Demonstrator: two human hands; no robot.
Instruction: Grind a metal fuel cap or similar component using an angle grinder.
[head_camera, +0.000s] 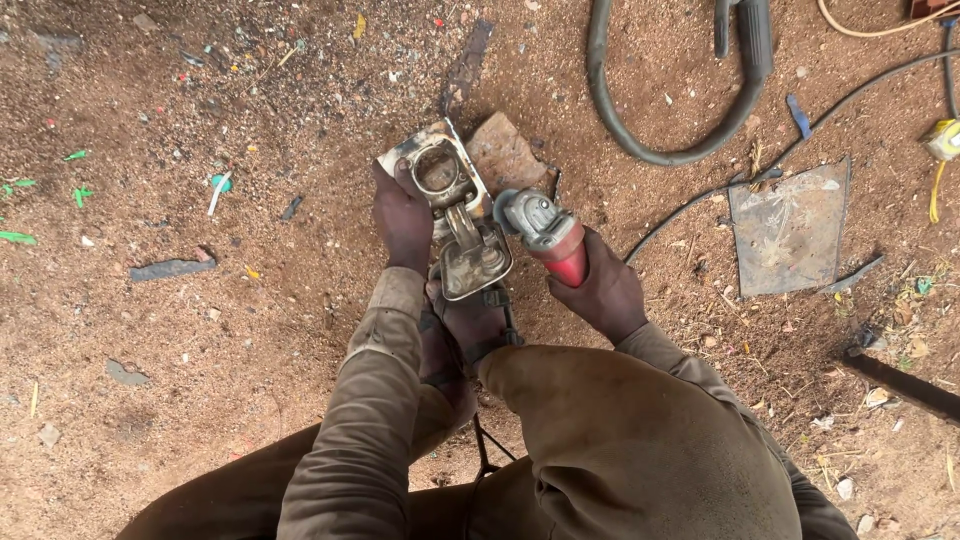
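Observation:
My left hand (402, 218) grips the left side of a shiny metal part (455, 205) with a round opening at its far end and a flat plate at its near end. The part rests on the dirt and its near end lies against my foot (470, 325). In my right hand (600, 290) is a red and grey angle grinder (545, 230), held by its body. The grinder's head sits right beside the metal part's right edge, next to a flat brown stone (505, 152).
Bare sandy ground (220, 330) with scattered scraps lies all around. A thick grey hose (655, 150) loops at the upper right, and a thin dark cable (700, 200) runs past a flat metal sheet (790, 228). A dark metal bar (900, 383) lies at the right.

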